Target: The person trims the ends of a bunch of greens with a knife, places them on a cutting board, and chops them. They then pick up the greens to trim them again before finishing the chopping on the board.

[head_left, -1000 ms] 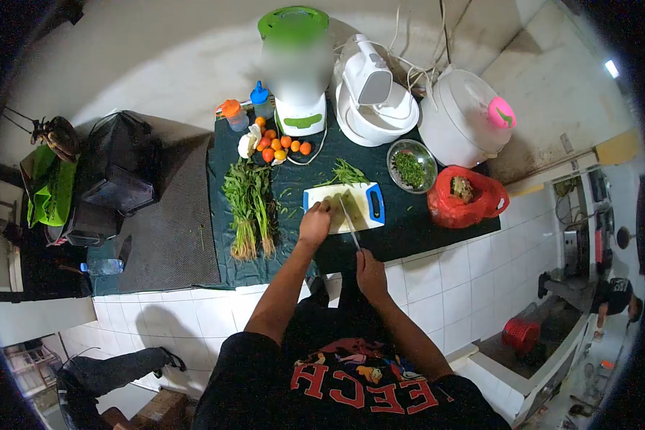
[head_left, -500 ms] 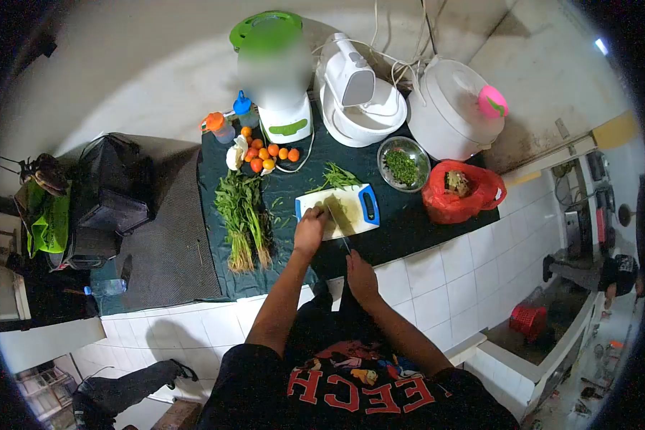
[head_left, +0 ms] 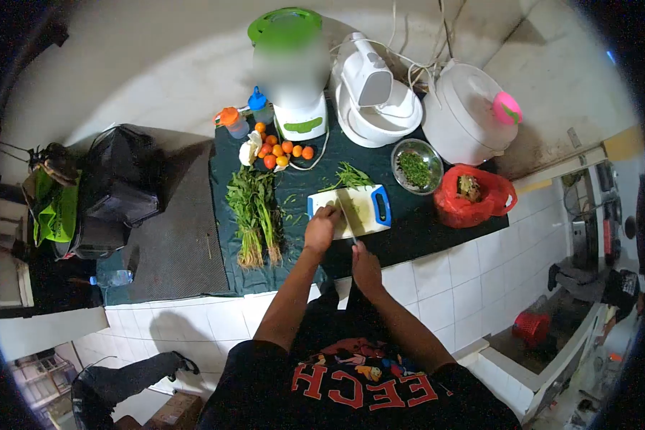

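— Both hands busy?
— Yes. Left hand [head_left: 320, 228] presses curled fingers on greens atop the cutting board [head_left: 351, 209]; right hand [head_left: 365, 265] grips the knife [head_left: 348, 222], fingers wrapped round its handle, blade over the board.

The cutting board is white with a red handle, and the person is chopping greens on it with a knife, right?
Almost. The cutting board is white, but its handle is blue, not red, as the head view shows. The red thing is the plastic bag to the board's right. The rest holds: the left hand presses on the board while the right hand works the knife over it.
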`<state>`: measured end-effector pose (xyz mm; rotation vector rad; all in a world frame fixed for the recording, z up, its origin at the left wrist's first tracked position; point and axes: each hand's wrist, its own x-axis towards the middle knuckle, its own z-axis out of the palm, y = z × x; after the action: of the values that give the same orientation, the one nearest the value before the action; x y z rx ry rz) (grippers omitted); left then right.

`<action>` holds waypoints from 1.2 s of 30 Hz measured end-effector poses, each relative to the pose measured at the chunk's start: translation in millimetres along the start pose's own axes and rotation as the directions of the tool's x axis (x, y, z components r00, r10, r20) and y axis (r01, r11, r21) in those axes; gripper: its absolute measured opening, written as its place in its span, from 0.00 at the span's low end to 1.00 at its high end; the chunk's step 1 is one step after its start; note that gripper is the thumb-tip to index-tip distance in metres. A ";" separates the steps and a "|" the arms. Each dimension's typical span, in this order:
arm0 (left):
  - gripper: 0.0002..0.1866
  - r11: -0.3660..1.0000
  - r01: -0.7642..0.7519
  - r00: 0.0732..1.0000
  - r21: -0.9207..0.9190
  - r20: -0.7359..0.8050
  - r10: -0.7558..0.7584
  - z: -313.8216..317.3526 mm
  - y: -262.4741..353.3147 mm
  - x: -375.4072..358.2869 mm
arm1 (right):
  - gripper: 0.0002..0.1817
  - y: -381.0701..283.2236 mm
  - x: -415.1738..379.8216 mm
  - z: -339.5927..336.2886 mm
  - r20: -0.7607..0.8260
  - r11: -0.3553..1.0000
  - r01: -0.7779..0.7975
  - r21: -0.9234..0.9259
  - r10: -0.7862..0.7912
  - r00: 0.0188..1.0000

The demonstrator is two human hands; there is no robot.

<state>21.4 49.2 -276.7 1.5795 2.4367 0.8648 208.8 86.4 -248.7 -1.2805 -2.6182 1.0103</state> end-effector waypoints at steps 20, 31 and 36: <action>0.17 0.999 0.040 0.989 -0.029 0.144 -0.036 -4.1 -4.6 2.0 | 0.28 -19.5 16.0 -7.7 -0.050 0.997 0.075 -0.034 -0.077 0.996; 0.17 0.996 0.090 0.983 -0.013 0.165 -0.087 -1.7 -5.2 6.4 | 0.27 -15.2 11.8 -0.5 -0.056 0.998 0.040 -0.038 -0.043 0.998; 0.15 0.993 0.108 0.986 -0.048 0.129 -0.101 -1.9 0.2 9.4 | 0.27 -4.9 23.9 2.1 -0.269 0.973 0.231 0.002 -0.222 0.937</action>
<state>16.6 56.7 -273.0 1.4271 2.3627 0.7824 189.1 100.5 -252.8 -0.9974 -2.4590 0.7804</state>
